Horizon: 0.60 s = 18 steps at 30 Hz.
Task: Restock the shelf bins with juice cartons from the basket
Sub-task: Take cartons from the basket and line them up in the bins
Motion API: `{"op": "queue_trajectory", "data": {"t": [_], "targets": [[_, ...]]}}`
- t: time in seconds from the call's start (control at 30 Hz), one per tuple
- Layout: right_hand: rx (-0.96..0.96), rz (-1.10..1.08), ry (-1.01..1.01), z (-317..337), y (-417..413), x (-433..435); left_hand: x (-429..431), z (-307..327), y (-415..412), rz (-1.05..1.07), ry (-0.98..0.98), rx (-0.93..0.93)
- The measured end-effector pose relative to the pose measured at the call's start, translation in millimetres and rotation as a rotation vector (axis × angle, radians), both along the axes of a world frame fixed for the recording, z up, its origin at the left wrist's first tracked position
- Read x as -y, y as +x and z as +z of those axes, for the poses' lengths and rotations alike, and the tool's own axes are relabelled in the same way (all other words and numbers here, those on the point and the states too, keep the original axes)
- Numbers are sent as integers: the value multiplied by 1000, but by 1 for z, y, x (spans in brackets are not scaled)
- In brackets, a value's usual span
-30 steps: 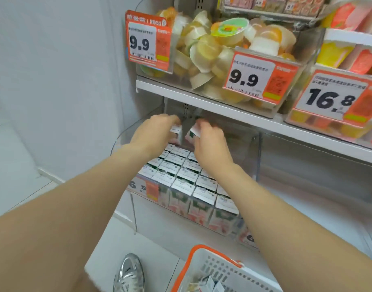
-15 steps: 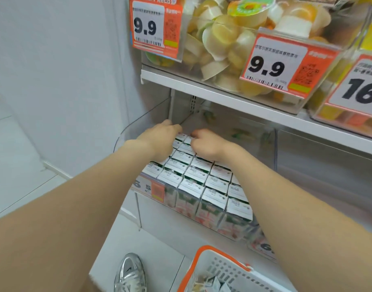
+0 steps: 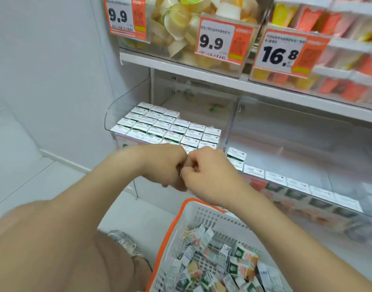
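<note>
Covering cartons (image 3: 170,128): left hand (image 3: 167,166), right hand (image 3: 209,175)

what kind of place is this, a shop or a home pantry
Most likely a shop, such as a supermarket or convenience store: printed price tags clipped to the upper bins, a clear bin with neat rows of identical juice cartons, and an orange-rimmed basket holding more stock.

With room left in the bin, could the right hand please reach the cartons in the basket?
Probably yes: the right hand hovers above the basket, whose open top leaves the cartons uncovered.
</note>
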State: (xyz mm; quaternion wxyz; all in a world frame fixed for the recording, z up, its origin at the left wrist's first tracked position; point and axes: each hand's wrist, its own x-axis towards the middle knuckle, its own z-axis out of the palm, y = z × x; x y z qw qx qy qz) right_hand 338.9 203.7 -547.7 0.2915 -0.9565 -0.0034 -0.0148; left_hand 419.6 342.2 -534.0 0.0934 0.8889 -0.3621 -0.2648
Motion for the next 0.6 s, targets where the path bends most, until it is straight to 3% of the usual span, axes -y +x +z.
{"op": "queue_trajectory", "data": {"t": [0.1, 0.27, 0.43, 0.6], "targets": [[-323, 121, -98, -34, -35, 27, 25, -46, -32, -86, 184, -163], [-682, 170, -122, -130, -60, 74, 62, -144, -62, -42, 334, -153], [-729, 38, -86, -211, -90, 109, 58, -243, -100, 138, 298, -30], [-769, -80, -161, -280, -108, 133, 54, -303, -130, 90, 449, -31]]}}
